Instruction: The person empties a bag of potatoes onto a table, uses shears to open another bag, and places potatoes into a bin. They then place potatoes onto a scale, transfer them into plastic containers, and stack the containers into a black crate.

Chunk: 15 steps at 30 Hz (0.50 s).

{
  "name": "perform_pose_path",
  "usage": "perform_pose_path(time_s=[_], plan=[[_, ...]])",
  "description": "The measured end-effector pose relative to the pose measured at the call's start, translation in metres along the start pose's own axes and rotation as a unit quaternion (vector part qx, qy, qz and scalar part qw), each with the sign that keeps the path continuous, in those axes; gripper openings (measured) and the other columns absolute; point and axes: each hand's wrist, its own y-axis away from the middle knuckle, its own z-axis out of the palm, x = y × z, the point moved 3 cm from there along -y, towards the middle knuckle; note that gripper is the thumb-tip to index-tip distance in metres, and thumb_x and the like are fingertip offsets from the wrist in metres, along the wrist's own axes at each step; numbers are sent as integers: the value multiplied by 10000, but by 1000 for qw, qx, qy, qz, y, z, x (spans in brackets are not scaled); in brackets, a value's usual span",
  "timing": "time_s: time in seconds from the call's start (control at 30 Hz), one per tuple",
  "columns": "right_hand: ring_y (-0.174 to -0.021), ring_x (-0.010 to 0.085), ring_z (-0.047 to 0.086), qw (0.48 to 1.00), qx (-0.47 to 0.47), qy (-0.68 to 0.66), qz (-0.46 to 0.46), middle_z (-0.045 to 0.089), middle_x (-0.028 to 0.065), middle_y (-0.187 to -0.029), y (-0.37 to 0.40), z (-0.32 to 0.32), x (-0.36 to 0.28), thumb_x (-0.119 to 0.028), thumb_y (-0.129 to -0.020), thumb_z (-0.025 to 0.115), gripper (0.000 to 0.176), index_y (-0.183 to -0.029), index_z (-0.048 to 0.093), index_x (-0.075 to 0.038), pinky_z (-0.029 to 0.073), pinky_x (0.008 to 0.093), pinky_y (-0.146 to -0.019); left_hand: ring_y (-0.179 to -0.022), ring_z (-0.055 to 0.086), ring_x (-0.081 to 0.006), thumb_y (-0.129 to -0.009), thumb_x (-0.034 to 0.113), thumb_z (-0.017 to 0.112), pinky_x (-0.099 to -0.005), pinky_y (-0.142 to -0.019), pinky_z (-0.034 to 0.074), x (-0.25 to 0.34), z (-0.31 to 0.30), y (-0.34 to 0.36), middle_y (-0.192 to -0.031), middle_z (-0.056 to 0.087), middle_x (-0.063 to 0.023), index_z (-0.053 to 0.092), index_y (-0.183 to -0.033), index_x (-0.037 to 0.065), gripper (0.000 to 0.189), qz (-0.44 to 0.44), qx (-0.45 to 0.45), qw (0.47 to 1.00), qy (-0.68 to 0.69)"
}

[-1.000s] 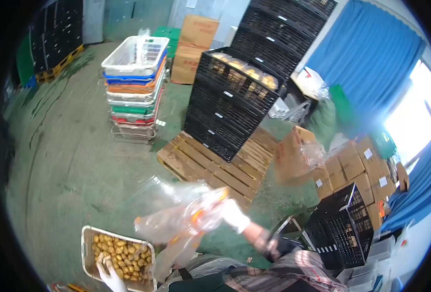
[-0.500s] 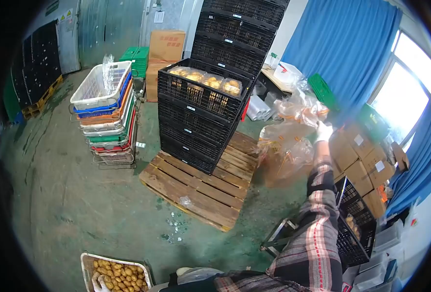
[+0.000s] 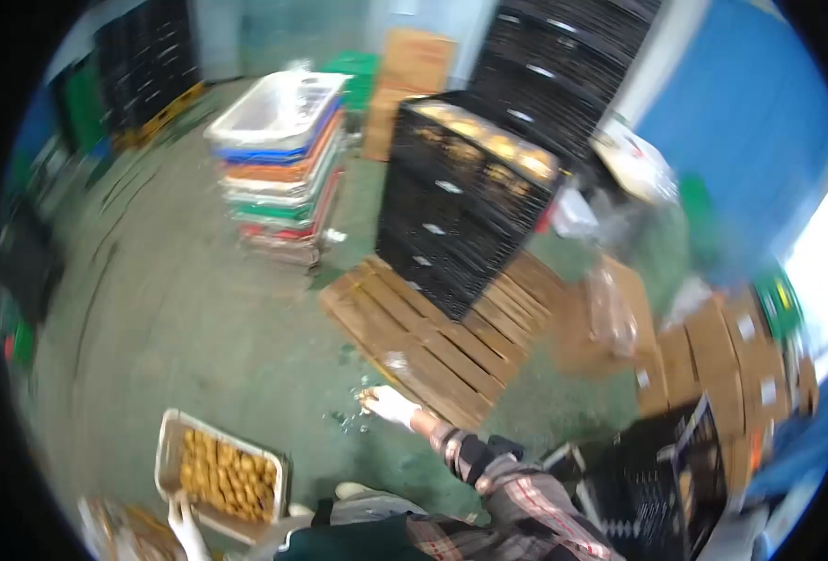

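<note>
Hanging over floor (image 3: pixel 273 346): right hand (image 3: pixel 390 407). Left hand (image 3: pixel 186 525) at tub (image 3: pixel 163 458) rim by potatoes (image 3: pixel 227 475). Can't tell either grip.

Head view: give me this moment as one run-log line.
left hand: at basket rim | right hand: out over floor, grip unclear | potatoes: in basket | black crates: stacked on pallet

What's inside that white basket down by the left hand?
Inside the white basket is a heap of rounded, yellow-brown potatoes. Only the upper ones show; whatever lies beneath them is covered, so I can't tell how deep the heap goes.
</note>
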Motion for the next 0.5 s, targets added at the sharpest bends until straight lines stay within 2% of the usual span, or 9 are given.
perform_pose_path(time_s=[0.07, 0.1, 0.13, 0.17, 0.2, 0.23, 0.27, 0.4, 0.5], plan=[[-949, 179, 616, 991, -73, 58, -97, 661, 136, -1068, -17, 48, 1, -174, -917, 513, 367, -1195, 557, 62, 477, 303, -861, -771, 570, -112, -927, 145, 557, -258, -717, 468, 71, 14, 38, -912, 655, -42, 638, -1051, 2, 206, -43, 3, 999, -32], [-999, 195, 616, 992, -103, 10, -72, 641, 152, -1123, -19, 67, 2, -149, -915, 512, 382, -1220, 531, 80, 476, 305, -886, -844, 581, -126, -916, 121, 567, -259, -781, 468, 48, 11, 42, -950, 659, -52, 637, -1061, 6, 199, -32, 36, 998, -30], [-1049, 212, 615, 989, -138, -31, -36, 621, 168, -1177, -17, 81, -3, -124, -913, 512, 399, -1246, 504, 97, 474, 307, -911, -864, 579, -109, -903, 99, 571, -239, -806, 464, 55, 17, 51, -957, 658, -53, 632, -1077, -4, 211, -41, 50, 995, 77], [-1102, 245, 604, 982, -172, -67, -32, 585, 200, -1236, -14, 95, -9, -88, -915, 513, 420, -1276, 460, 119, 482, 311, -930, -880, 591, -110, -896, 103, 581, -246, -813, 472, 68, 17, 64, -969, 662, -60, 625, -1094, -14, 234, -51, 64, 995, 58], [-1062, 249, 620, 985, -168, -33, -20, 580, 204, -1236, -14, 102, -9, -78, -919, 517, 404, -1262, 467, 130, 499, 299, -909, -893, 605, -121, -892, 121, 591, -253, -812, 483, 75, 12, 74, -988, 669, -75, 623, -1098, -15, 250, -108, 50, 993, 8], [-1033, 249, 630, 983, -178, -20, -25, 581, 197, -1230, -18, 113, 4, -72, -913, 538, 396, -1251, 480, 127, 515, 292, -875, -902, 598, -122, -909, 174, 549, -269, -804, 484, 31, 9, 84, -969, 668, -66, 619, -1127, 18, 277, -50, 69, 996, 31], [-967, 248, 651, 980, -178, -80, -45, 618, 182, -1163, -27, 123, 31, -79, -909, 553, 380, -1228, 502, 121, 527, 306, -842, -896, 604, -136, -904, 161, 546, -284, -809, 487, 58, 1, 102, -980, 672, -84, 611, -1127, 11, 276, -75, 77, 994, 17], [-784, 198, 678, 974, -218, 26, 52, 672, 136, -997, -41, 145, 35, -114, -926, 550, 293, -1157, 557, 66, 544, 299, -687, -941, 610, -142, -892, 132, 604, -279, -860, 481, -26, -15, 142, -995, 670, -101, 596, -1127, -4, 272, -136, 152, 978, 44], [-791, 218, 690, 967, -239, 44, 72, 685, 133, -988, -53, 172, 29, -204, -932, 588, 292, -1125, 583, 14, 535, 327, -653, -953, 628, -185, -898, 168, 594, -296, -863, 482, -62, -45, 191, -1004, 674, -124, 601, -1120, -5, 281, -178, 235, 954, 54]])
